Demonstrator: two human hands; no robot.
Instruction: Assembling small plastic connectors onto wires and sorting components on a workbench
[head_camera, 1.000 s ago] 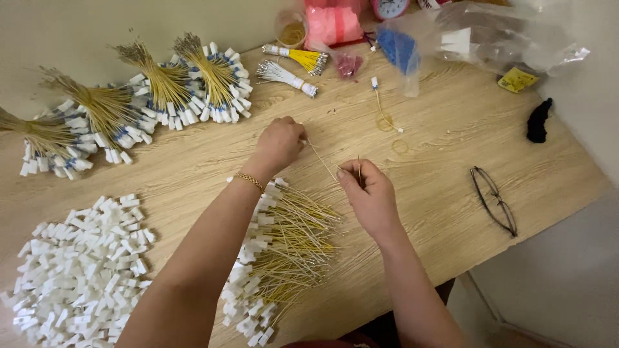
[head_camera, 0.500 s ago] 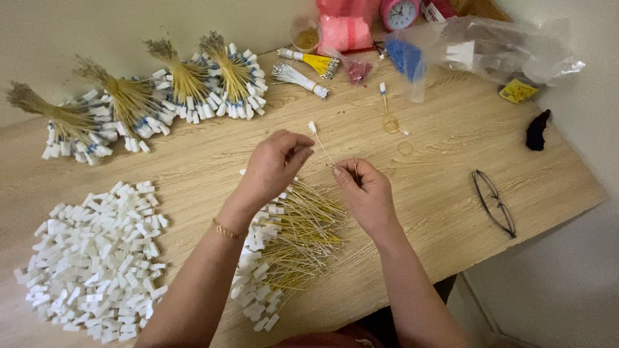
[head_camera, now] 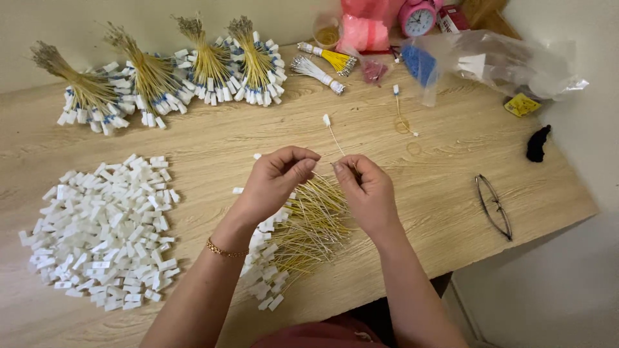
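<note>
Both hands are now coming closer together above the table (head_camera: pixel 451 161), the left hand (head_camera: pixel 277 183) and right hand (head_camera: pixel 364 190) pinching one thin yellow wire (head_camera: pixel 333 135) over the loose wire pile (head_camera: pixel 303 225), so joining is going on.

Clear plastic bag (head_camera: pixel 509 61) far right, small yellow packet (head_camera: pixel 521 105) beside it

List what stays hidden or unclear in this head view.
- Fingertip grip of left hand and right hand: curled fingers cover it.
- Thin wire: too fine to follow past the fingers.
- Pink clock: cut by the top edge.
- Bag contents: blurred by plastic.
</note>
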